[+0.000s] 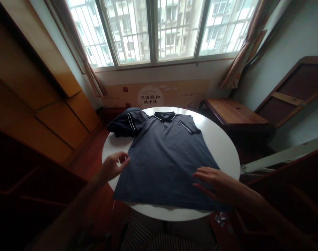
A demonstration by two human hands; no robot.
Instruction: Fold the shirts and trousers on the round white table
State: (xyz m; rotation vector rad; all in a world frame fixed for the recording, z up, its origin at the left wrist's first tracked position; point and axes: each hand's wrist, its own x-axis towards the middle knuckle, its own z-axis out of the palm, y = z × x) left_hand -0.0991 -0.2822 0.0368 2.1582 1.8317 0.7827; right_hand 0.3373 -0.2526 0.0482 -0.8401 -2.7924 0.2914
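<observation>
A dark grey polo shirt [166, 164] lies spread front up, with a black collar and white-edged sleeve cuffs. Its collar points to the far side, and its hem hangs slightly over the near edge of the round white table [227, 150]. At the shirt's left side is my left hand [115, 164], fingers curled and tips close together by the fabric edge; whether cloth is between them is hidden. My right hand [210, 177] is open over the lower right part of the shirt, fingers stretched out; contact with the cloth is unclear.
Beside the shirt's left sleeve sits a pile of dark clothing [122, 123]. A wooden bench [234, 111] stands behind the table on the right. Orange-brown cabinets [62, 129] line the left wall. A clear plastic item [220, 219] is below the table's near right edge.
</observation>
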